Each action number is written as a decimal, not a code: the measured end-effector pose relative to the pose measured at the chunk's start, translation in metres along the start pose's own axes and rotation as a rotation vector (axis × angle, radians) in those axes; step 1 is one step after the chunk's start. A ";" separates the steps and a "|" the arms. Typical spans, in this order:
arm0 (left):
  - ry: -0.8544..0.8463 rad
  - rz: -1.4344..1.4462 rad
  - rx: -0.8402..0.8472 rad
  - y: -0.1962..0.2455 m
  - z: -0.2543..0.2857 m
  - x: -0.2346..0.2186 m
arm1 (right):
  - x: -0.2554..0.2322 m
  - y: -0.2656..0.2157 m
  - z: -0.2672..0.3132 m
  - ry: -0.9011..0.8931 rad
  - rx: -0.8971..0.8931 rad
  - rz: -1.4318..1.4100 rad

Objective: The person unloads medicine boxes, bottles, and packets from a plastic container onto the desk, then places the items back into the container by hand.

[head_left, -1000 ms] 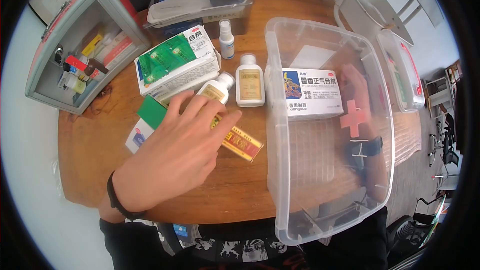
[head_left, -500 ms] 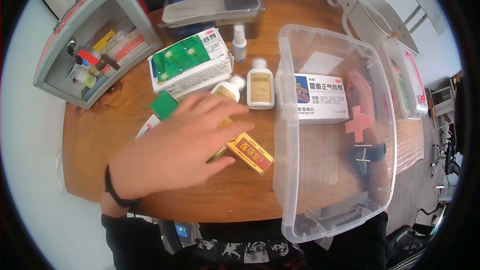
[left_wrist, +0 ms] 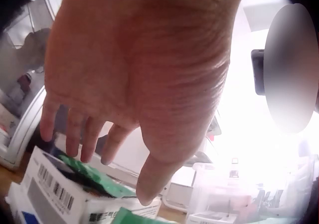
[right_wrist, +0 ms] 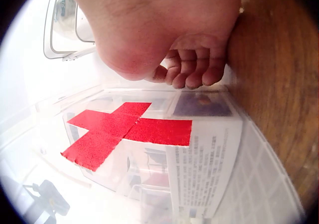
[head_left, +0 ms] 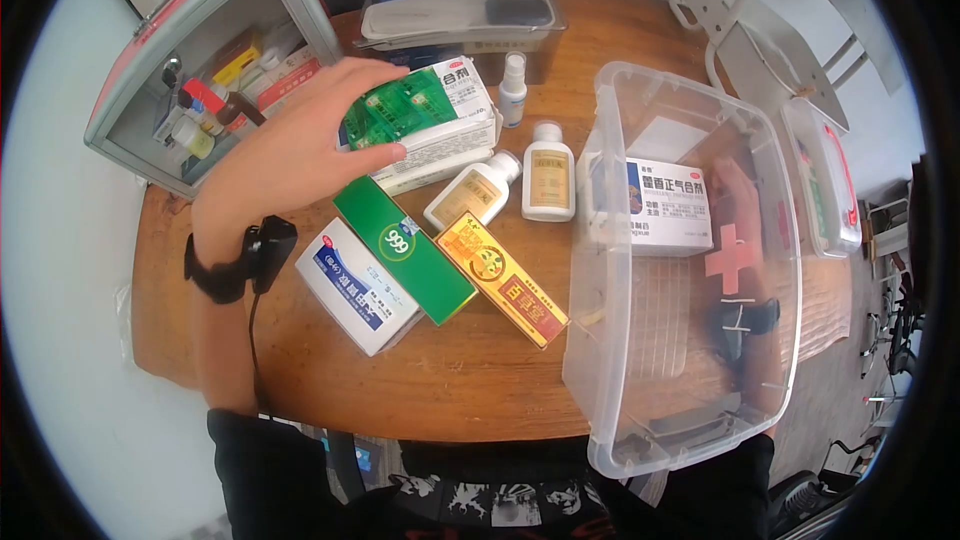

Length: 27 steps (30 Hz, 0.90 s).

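Note:
My left hand reaches over the white box with green packets, thumb on its near side; the left wrist view shows the hand above that box with fingers spread, and contact is unclear. In front lie a green 999 box, a white-and-blue box and a yellow box. A clear bin holds a white medicine box. Beyond the bin's right wall is my right hand, its fingers loosely bent beside the red-cross wall, holding nothing.
One white bottle stands and another leans near a small spray bottle. A glass-fronted cabinet is at the back left, a lidded clear container at the back, and a red-handled box at the right.
My left hand has moved back and left from above the yellow box to the white box with green packets, uncovering the boxes in front. The head view has shifted slightly.

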<state>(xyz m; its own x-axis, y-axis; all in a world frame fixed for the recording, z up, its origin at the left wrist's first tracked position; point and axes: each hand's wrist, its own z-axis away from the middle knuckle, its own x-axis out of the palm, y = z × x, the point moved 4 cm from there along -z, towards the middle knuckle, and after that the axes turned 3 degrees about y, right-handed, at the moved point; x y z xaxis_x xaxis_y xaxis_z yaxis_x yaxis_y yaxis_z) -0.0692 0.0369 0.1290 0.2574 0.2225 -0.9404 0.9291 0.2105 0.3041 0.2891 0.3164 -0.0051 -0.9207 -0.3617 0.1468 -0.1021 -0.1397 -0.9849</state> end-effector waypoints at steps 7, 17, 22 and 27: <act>0.020 -0.082 0.113 0.000 0.002 0.010 | 0.003 -0.006 0.010 0.046 0.062 -0.059; -0.061 -0.040 0.088 0.038 0.012 0.009 | 0.002 -0.004 0.008 0.053 0.100 -0.059; -0.168 0.012 0.320 0.057 0.017 0.020 | -0.003 -0.001 0.002 -0.004 0.074 -0.066; -0.157 0.088 0.232 0.049 0.013 0.002 | -0.001 -0.004 0.006 0.005 0.018 -0.038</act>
<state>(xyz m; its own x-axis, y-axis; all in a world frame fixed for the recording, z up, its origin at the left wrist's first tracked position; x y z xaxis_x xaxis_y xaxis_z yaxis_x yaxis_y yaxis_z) -0.0195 0.0353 0.1396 0.3607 0.0761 -0.9296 0.9327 -0.0305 0.3595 0.2932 0.3115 -0.0012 -0.9181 -0.3513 0.1837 -0.1303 -0.1702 -0.9768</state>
